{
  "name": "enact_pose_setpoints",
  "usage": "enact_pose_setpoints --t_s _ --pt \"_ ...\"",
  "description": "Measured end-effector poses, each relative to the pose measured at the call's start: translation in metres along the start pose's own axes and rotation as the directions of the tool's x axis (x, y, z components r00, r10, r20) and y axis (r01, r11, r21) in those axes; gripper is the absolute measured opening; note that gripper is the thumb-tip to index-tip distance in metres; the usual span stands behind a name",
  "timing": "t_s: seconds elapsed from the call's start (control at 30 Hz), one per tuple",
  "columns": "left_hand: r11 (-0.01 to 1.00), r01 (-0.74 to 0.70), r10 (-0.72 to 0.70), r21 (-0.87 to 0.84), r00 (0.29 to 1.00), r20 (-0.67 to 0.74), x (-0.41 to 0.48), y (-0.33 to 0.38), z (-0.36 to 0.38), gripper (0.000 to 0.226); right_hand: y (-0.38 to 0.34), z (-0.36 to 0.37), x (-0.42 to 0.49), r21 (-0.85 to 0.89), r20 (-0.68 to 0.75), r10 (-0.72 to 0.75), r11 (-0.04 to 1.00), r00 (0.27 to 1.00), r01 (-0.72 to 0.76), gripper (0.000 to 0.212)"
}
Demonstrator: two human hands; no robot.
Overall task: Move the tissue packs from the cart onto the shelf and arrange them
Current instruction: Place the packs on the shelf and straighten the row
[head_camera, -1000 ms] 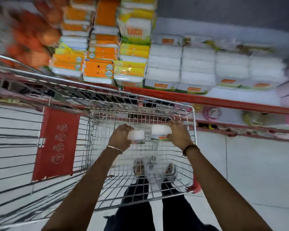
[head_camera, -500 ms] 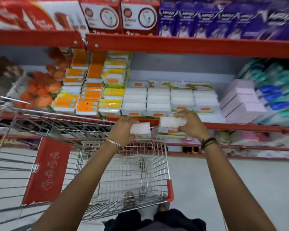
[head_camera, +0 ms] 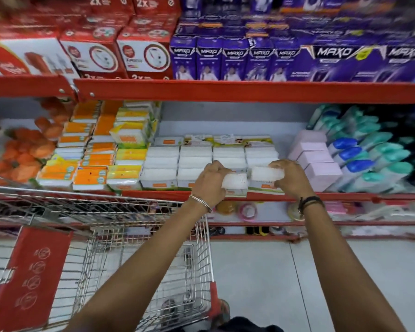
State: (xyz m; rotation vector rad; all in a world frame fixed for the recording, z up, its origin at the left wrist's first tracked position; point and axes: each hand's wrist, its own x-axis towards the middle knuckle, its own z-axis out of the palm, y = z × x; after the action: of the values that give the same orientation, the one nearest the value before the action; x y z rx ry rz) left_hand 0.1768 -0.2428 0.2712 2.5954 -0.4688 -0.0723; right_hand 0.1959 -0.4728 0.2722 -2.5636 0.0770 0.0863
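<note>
My left hand grips a white tissue pack at the front edge of the red shelf. My right hand holds a second white tissue pack just to its right, over the shelf edge. Behind both hands stand rows of stacked white tissue packs. The wire cart sits below and left of my arms; its basket shows only bare mesh.
Orange and yellow packs fill the shelf to the left, pink boxes and blue-green bottles to the right. Red and purple boxes stand on the shelf above. White floor lies right of the cart.
Both hands lifted the two packs out of the cart and carried them up to the shelf's front edge. The view tilted up toward the shelves.
</note>
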Motion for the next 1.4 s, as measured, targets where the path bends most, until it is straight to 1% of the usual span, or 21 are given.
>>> enact_pose_setpoints --t_s 0.13,0.33,0.5,0.63,0.7,0.8,0.97,1.07,1.13,1.27,1.33,1.37,1.4 --pt "0.999 0.018 -0.018 0.029 1.0 -0.006 0.023 0.01 0.018 0.057 0.016 0.002 0.015 -0.007 -0.015 -0.004 1.0 1.0 0.004 0.057" --pt "0.993 0.051 -0.054 0.108 0.998 0.021 0.048 0.008 0.039 0.058 0.034 0.009 0.026 -0.02 0.005 -0.014 1.0 1.0 0.014 0.057" --pt "0.989 0.079 -0.082 0.126 0.996 0.02 0.06 0.0 0.05 0.059 0.038 0.024 0.03 0.002 0.038 -0.028 1.0 0.999 0.028 0.057" --pt "0.987 0.079 -0.084 0.14 0.996 0.031 0.062 -0.002 0.057 0.055 0.04 0.036 0.03 -0.006 0.019 -0.015 1.0 1.0 0.015 0.057" --pt "0.988 0.079 -0.081 0.132 0.997 0.009 0.06 -0.005 0.063 0.055 0.042 0.04 0.029 -0.007 0.001 -0.019 1.0 1.0 0.019 0.057" --pt "0.987 0.063 -0.052 0.149 0.996 -0.078 0.054 -0.009 0.072 0.057 0.045 0.044 0.025 -0.003 -0.038 -0.042 0.999 0.998 0.042 0.052" --pt "0.976 0.049 -0.019 0.211 0.99 -0.142 0.051 -0.009 0.08 0.059 0.043 0.052 0.021 -0.038 -0.108 -0.146 0.989 0.983 0.143 0.041" --pt "0.981 0.035 -0.007 0.193 0.99 -0.143 0.051 -0.012 0.083 0.059 0.047 0.055 0.02 -0.016 -0.135 -0.19 0.982 0.972 0.19 0.04" --pt "0.982 0.017 0.008 0.189 0.991 -0.133 0.05 -0.014 0.084 0.06 0.048 0.056 0.019 0.009 -0.14 -0.188 0.981 0.972 0.191 0.04" --pt "0.983 -0.011 0.038 0.181 0.989 -0.142 0.049 -0.013 0.083 0.058 0.048 0.055 0.017 0.017 -0.107 -0.221 0.975 0.97 0.224 0.042" --pt "0.988 0.006 0.026 0.154 0.978 -0.206 0.046 -0.011 0.085 0.051 0.047 0.054 0.015 0.031 -0.069 -0.208 0.977 0.976 0.21 0.042" --pt "0.995 0.022 0.004 0.098 0.967 -0.255 0.042 -0.008 0.087 0.045 0.044 0.054 0.011 0.069 -0.072 -0.184 0.98 0.98 0.189 0.041" --pt "0.999 0.041 -0.04 -0.005 0.951 -0.308 0.037 -0.003 0.09 0.039 0.04 0.055 0.006 0.142 -0.114 -0.147 0.976 0.983 0.162 0.039"
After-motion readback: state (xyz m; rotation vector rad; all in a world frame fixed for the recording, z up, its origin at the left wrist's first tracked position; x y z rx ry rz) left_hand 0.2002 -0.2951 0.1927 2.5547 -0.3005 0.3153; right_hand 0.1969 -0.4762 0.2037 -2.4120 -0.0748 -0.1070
